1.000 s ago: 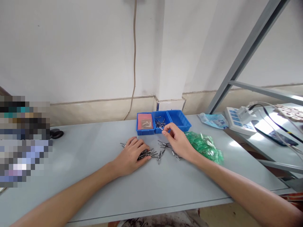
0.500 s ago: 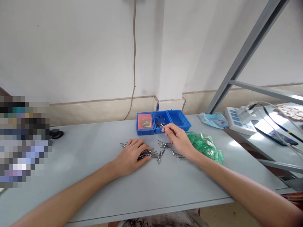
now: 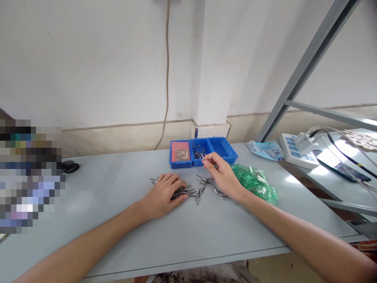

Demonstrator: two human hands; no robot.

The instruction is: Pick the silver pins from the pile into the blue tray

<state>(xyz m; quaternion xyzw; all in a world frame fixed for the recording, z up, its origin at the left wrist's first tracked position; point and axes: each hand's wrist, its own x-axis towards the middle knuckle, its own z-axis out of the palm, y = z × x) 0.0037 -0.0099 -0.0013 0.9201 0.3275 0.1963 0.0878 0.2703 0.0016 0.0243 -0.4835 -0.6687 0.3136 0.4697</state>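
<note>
My left hand (image 3: 161, 195) rests palm down on a heap of small slim metal pins (image 3: 183, 191), its fingers curved over them and the thumb lying apart along the near side. Part of that heap is hidden under the palm. Over the front of the middle blue bin (image 3: 210, 146), my right hand (image 3: 220, 171) is closed in a pinch. A small metal pin (image 3: 203, 157) shows faintly at its fingertips. Other dark pins lie inside this bin. Between and beneath my hands, several loose pins (image 3: 200, 193) are scattered on the grey table (image 3: 188, 232).
A left blue bin (image 3: 180, 165) holds a red card and a small clear bag. The right blue bin (image 3: 223, 146) adjoins the middle one. Green plastic bags (image 3: 255, 182) lie beside my right forearm. Farther right are a blue packet (image 3: 266, 150) and a white power strip (image 3: 297, 151).
My right hand has shifted very slightly at the middle bin, still pinching. My left hand stays on the heap of pins.
</note>
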